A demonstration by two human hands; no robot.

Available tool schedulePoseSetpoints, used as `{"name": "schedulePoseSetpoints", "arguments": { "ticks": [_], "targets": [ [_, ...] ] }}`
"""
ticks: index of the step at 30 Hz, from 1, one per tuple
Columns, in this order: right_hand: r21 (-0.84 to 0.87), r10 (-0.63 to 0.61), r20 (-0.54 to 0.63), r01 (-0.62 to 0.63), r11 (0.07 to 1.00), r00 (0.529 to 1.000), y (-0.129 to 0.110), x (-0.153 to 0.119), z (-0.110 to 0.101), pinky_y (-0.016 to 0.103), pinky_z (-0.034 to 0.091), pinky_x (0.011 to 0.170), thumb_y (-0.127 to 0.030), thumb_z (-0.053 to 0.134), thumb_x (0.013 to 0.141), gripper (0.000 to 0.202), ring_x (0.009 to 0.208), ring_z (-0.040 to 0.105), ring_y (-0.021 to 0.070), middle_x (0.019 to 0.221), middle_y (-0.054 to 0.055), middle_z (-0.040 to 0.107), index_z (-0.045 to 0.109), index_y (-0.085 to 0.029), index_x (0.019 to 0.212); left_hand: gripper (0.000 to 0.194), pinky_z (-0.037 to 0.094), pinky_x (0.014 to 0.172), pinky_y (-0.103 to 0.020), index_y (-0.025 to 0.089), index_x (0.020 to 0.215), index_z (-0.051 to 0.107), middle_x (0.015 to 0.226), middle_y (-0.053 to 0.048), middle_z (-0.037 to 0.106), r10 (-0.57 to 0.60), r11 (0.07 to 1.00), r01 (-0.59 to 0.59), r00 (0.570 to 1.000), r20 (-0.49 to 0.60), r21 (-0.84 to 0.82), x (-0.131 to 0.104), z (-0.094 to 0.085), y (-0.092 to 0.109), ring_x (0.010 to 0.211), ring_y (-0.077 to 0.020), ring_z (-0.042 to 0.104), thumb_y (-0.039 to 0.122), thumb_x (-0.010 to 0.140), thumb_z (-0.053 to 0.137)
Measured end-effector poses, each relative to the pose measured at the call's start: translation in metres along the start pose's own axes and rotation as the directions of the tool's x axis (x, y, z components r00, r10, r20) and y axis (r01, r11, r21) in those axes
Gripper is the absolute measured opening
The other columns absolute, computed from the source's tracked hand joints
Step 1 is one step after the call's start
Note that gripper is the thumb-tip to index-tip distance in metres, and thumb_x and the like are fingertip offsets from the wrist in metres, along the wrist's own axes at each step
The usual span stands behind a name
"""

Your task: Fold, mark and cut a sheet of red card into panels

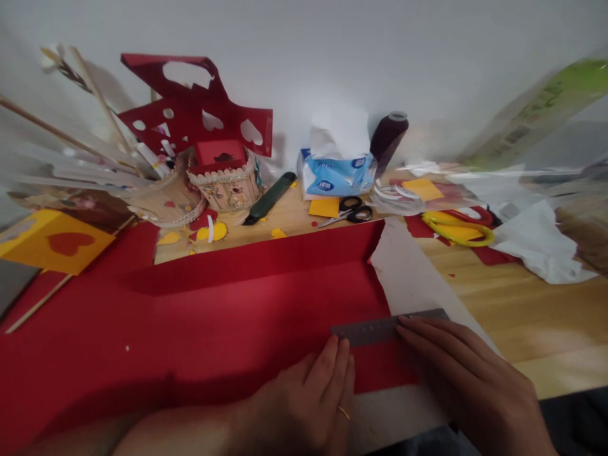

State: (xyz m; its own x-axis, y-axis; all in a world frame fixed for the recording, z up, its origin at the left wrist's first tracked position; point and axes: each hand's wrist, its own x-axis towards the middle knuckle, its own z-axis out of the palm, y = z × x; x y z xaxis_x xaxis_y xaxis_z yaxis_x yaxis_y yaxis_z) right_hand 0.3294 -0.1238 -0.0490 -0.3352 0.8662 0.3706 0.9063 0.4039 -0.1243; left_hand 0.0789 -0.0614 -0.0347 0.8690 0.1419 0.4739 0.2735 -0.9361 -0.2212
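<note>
A large sheet of red paper [228, 335] lies across the table, its far edge and right end folded up. Over its right part rests a grey ruler [365, 333], which reaches onto a pale board or sheet [413, 266] on the right. My left hand [313, 399], with a ring on one finger, lies flat on the paper, fingers stretched out and fingertips at the ruler's left end. My right hand [475, 373] is closed over the ruler's right part, long fingers pressing on top; its thumb is hidden.
Along the wall stand a pen holder [166, 196], a decorated box [228, 183], a red cut-out paper piece [190, 107], and a tissue pack [337, 174]. A green cutter [270, 197], black-handled scissors [351, 210] and yellow-handled scissors [456, 231] lie behind the sheet. A yellow paper piece [61, 240] sits left.
</note>
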Motion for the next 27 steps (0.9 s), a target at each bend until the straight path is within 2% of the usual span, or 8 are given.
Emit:
{"name": "schedulePoseSetpoints", "arguments": {
  "ticks": [8,19,24,27],
  "targets": [
    [0.009,-0.031,-0.054,0.031,0.999,0.998,0.005,-0.001,0.004,0.032,0.046,0.089,-0.010,0.051,0.086,0.035,0.109,0.056,0.0187,0.117,0.005,0.063,0.058,-0.017,0.119,0.036,0.056,0.069,-0.024,0.006,0.097,0.070,0.098,-0.010,0.071,0.001,1.000,-0.001,1.000,-0.006,-0.002,0.001,0.003,-0.001,0.094,-0.0231,0.067,0.007,0.088,0.035],
    [0.010,-0.037,-0.048,0.037,0.999,0.998,0.005,0.001,0.004,0.033,0.047,0.087,-0.007,0.050,0.085,0.032,0.106,0.057,0.0192,0.113,0.007,0.064,0.060,-0.014,0.115,0.035,0.055,0.066,-0.021,0.005,0.098,0.068,0.098,-0.009,0.071,-0.012,1.000,0.012,0.999,-0.050,0.004,-0.003,0.010,0.000,0.094,-0.0206,0.067,0.009,0.089,0.035],
    [-0.022,-0.055,-0.008,0.055,0.998,0.998,0.007,-0.002,0.002,0.034,0.049,0.086,-0.008,0.053,0.083,0.037,0.108,0.057,0.0197,0.117,0.005,0.064,0.058,-0.015,0.119,0.034,0.055,0.071,-0.021,0.006,0.104,0.066,0.104,-0.008,0.070,0.004,1.000,-0.004,0.997,0.074,-0.004,-0.001,0.002,-0.003,0.098,-0.0187,0.066,0.012,0.092,0.035],
    [-0.033,-0.043,-0.005,0.043,0.999,0.999,0.006,-0.005,0.001,0.034,0.049,0.086,-0.009,0.053,0.083,0.042,0.108,0.057,0.0196,0.118,0.003,0.063,0.056,-0.018,0.124,0.036,0.054,0.071,-0.020,0.007,0.106,0.066,0.106,-0.007,0.069,0.011,1.000,-0.011,0.995,0.098,-0.002,-0.001,0.000,-0.004,0.099,-0.0182,0.065,0.014,0.094,0.032]
  ]
}}
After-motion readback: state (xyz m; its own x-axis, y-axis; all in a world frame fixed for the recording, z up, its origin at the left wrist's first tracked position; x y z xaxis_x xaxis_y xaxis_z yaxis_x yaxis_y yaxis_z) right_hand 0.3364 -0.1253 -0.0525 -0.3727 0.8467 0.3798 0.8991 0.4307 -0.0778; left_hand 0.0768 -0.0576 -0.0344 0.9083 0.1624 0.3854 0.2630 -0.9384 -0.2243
